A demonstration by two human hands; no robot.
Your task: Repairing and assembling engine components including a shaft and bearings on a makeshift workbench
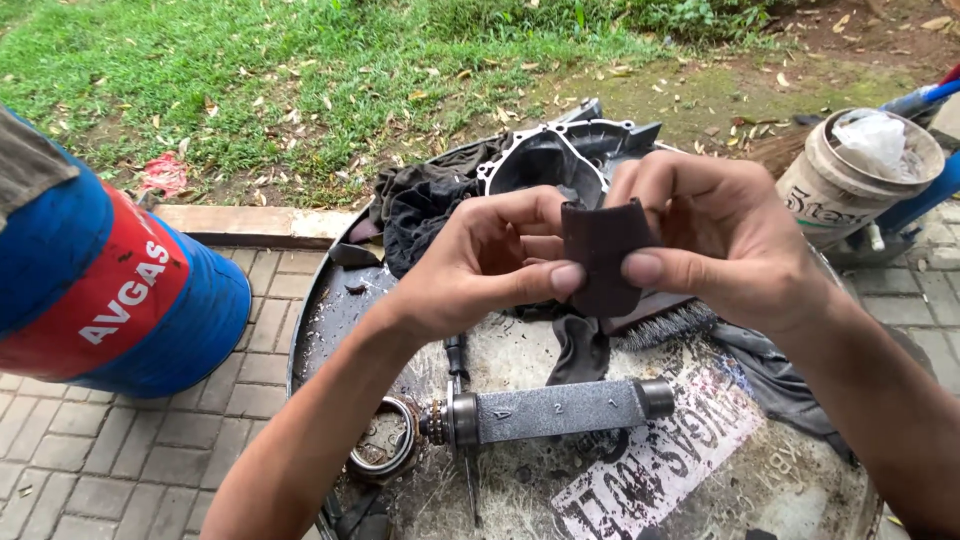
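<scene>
A dark brown folded strip of abrasive paper (603,255) is pinched by the left hand (480,265) and right hand (720,245); at 6 o'clock a grey metal cylindrical shaft (555,410) is laid on the round bench (800,470).

red label band (130,290) on blue drum, white bucket (850,185)

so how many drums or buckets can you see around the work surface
2. A blue drum with a red band lies at the left edge, partly out of frame. A pale bucket stands at the upper right, behind the right hand. Others may be out of view.
</scene>
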